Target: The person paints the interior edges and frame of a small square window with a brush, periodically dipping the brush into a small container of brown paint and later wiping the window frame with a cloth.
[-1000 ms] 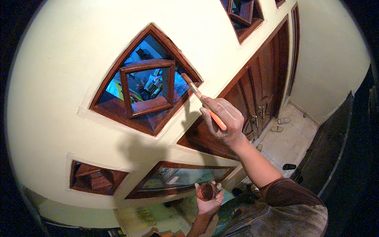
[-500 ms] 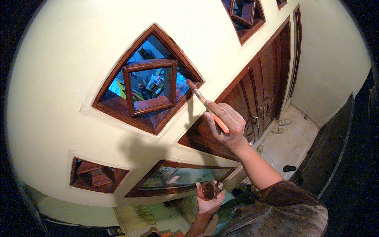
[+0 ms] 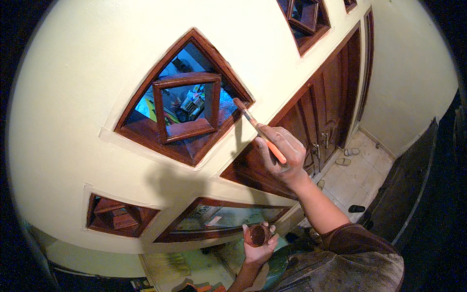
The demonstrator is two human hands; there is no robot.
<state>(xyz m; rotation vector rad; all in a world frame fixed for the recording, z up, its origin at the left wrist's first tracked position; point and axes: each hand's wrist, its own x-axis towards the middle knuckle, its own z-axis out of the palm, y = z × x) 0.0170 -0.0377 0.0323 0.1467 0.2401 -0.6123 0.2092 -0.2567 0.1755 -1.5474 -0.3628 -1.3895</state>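
My right hand grips an orange-handled paintbrush, whose bristle tip rests on the right corner of a dark brown diamond-shaped wooden window frame set in a cream wall. A smaller square wooden frame sits inside the diamond, with glass behind. Lower down, my left hand holds a small round cup of brown stain near my chest.
A brown wooden double door stands to the right below the brush. Beneath the diamond are a small triangular opening and a long glazed one. Sandals lie on the tiled floor far below.
The diamond window has shifted slightly right and lower in view. My right hand has drawn the brush a little down, its tip still at the frame's right corner. The left hand has barely moved.
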